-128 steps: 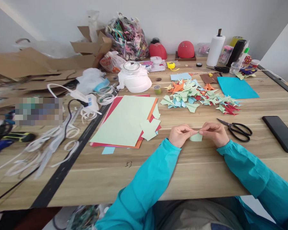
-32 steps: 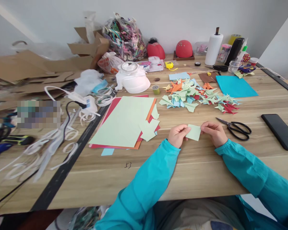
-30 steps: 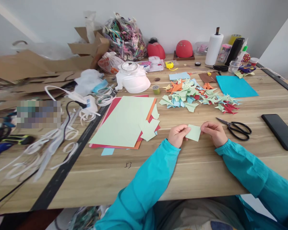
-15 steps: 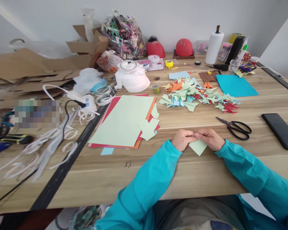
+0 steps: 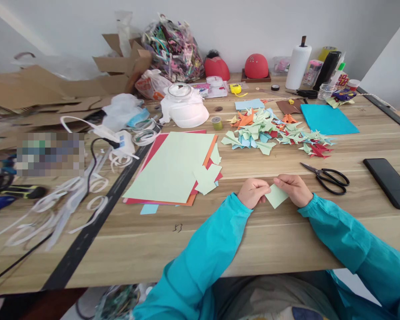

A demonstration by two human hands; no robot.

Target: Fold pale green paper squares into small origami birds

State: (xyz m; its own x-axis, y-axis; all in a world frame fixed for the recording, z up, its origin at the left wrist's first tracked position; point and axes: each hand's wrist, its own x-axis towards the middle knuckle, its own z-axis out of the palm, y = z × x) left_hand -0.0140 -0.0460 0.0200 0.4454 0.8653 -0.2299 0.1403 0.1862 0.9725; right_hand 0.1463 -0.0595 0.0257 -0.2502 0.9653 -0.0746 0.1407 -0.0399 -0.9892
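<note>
A small pale green square of paper (image 5: 276, 198) is held just above the table, between my two hands. My left hand (image 5: 253, 193) pinches its left corner with fingers curled. Thumb on top, my right hand (image 5: 295, 190) grips the upper right edge; the fingers beneath are hidden. To the left of the hands lie cut pale green paper pieces (image 5: 206, 178) beside a stack of coloured sheets (image 5: 170, 166), pale green uppermost. Beyond the hands spreads a pile of folded paper cranes (image 5: 258, 124) in green, blue, orange and red.
Black-handled scissors (image 5: 331, 180) lie right of my right hand, with a phone (image 5: 390, 182) farther right. A blue folded sheet (image 5: 329, 119) is behind them. White strips (image 5: 63, 209) and a power strip (image 5: 122, 143) clutter the left. A thread spool (image 5: 216, 122) stands near the cranes.
My hands have moved slightly apart, and the fingertips no longer meet. The green paper has turned and risen a little, so more of its face shows.
</note>
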